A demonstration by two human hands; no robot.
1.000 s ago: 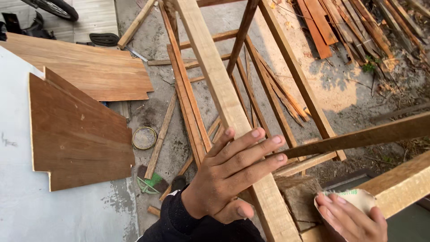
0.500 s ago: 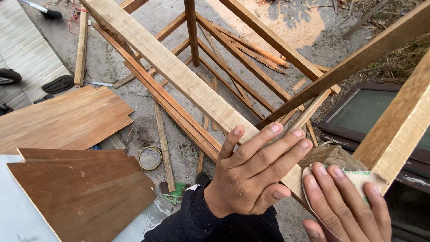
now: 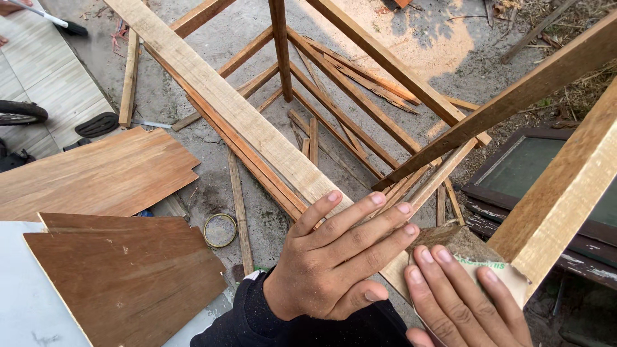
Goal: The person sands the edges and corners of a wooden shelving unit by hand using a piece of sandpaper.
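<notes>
— Where are your hands right now?

— My left hand lies flat and open on the long pale wooden plank. The fingers are spread out and press down on the wood near its close end. It grips nothing.

— And the other one?

— My right hand is open too, with the fingers straight and side by side. It presses on a folded piece of brown sandpaper with a white back. The sandpaper sits at the corner where the plank meets the thick light wooden beam on my right. I cannot tell if my thumb holds the paper from below.

— Where does the plank go?

— It runs from my hands up and away to the left. It is part of a frame made of reddish wooden slats that stands on the grey concrete floor.

— What is down on the floor?

— Two flat brown plywood sheets lie on the left, one partly over a white board. A small round metal lid lies near them, just beside a thin wooden stick. On the right, a dark framed glass pane lies under the beam.
</notes>
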